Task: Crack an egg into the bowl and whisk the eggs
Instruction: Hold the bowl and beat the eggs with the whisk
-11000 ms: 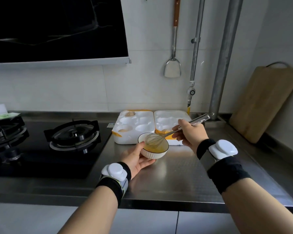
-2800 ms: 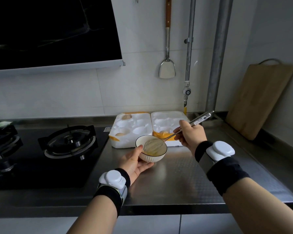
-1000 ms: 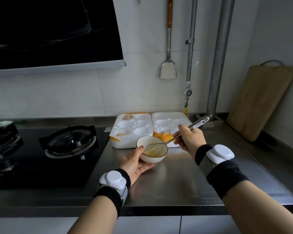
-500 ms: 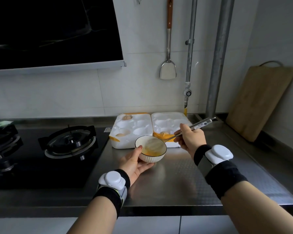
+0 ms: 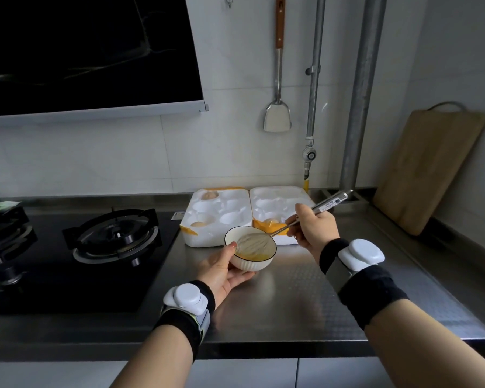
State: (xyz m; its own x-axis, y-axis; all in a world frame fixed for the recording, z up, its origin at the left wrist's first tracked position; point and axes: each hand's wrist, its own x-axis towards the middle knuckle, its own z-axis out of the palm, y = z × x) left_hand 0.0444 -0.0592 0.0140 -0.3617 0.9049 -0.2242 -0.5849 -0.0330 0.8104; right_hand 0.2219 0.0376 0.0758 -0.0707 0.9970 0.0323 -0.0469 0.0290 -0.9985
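Observation:
A small white ribbed bowl (image 5: pixel 261 265) with yellow beaten egg sits tilted in my left hand (image 5: pixel 221 271), whose thumb hooks over the near rim and whose fingers cup it from below, just above the steel counter. My right hand (image 5: pixel 312 229) grips the metal handle of a wire whisk (image 5: pixel 254 243); the whisk's blurred head is inside the bowl, in the egg. Behind the bowl lies an open white foam egg tray (image 5: pixel 219 217) with a few brown eggs (image 5: pixel 199 224) in its cups.
A black gas hob (image 5: pixel 115 236) takes up the counter's left side. A wooden cutting board (image 5: pixel 429 169) leans on the right wall. A metal spatula (image 5: pixel 277 119) hangs on the tiled wall beside two pipes. The range hood (image 5: pixel 90 54) is at upper left.
The whisk head keeps circling in the bowl, with my right hand shifting slightly each frame. The bowl stays held in my left hand at the same spot.

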